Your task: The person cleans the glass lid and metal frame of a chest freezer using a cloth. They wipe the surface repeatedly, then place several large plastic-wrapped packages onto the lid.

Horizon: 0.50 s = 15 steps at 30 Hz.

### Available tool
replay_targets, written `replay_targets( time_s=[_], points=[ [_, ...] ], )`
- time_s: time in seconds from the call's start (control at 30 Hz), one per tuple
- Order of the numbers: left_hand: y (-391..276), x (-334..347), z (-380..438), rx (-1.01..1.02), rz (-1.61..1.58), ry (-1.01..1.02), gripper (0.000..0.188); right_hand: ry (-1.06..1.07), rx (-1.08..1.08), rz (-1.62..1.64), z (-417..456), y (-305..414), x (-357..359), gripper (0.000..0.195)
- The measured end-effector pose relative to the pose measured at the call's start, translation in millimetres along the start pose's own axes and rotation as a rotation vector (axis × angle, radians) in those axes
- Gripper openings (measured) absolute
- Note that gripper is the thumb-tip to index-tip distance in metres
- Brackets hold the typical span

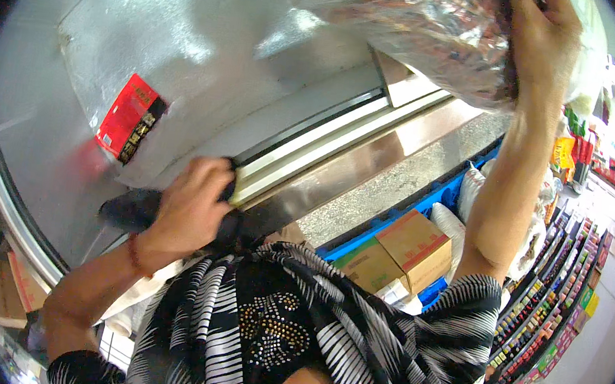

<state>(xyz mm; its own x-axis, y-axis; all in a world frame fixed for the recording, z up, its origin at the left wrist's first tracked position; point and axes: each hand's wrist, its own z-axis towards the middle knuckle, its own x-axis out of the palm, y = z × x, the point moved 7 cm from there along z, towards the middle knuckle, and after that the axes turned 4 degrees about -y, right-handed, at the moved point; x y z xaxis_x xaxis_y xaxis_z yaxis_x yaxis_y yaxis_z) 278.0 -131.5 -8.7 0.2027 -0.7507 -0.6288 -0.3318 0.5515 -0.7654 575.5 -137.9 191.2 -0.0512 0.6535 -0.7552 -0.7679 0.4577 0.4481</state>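
My right hand [546,45] is raised at the upper right, its fingers on a large clear plastic bag [445,34] with reddish-brown contents that cannot be made out. The bag hangs over the rim of a metal-lined display case [228,86]. My left hand [192,201] is low over the near edge of this case, fingers curled around a black item [132,209], perhaps cloth or a bag. Beyond that hand, a red and black packet [129,117] bearing writing lies on the case's shiny metal surface.
A pale sliding track [336,138] borders the case. Beside it, a blue crate [384,220] holds a cardboard box [412,246] and white sacks [450,225]. Racks of small colourful goods [547,310] stand on the tiled floor at right. Another cardboard box [3,291] is at lower left.
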Motion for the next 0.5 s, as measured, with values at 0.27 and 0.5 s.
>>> replay_targets(
  time_s=[0.27, 0.5],
  points=[
    [-132, 48, 181, 0.550, -0.161, -0.348, 0.021, 0.039, -0.006, 0.149, 2, 15, 2, 0.006],
    [-144, 79, 190, 0.553, 0.047, -0.168, 0.031, 0.042, -0.087, 0.213, 4, 8, 4, 0.006]
  ],
)
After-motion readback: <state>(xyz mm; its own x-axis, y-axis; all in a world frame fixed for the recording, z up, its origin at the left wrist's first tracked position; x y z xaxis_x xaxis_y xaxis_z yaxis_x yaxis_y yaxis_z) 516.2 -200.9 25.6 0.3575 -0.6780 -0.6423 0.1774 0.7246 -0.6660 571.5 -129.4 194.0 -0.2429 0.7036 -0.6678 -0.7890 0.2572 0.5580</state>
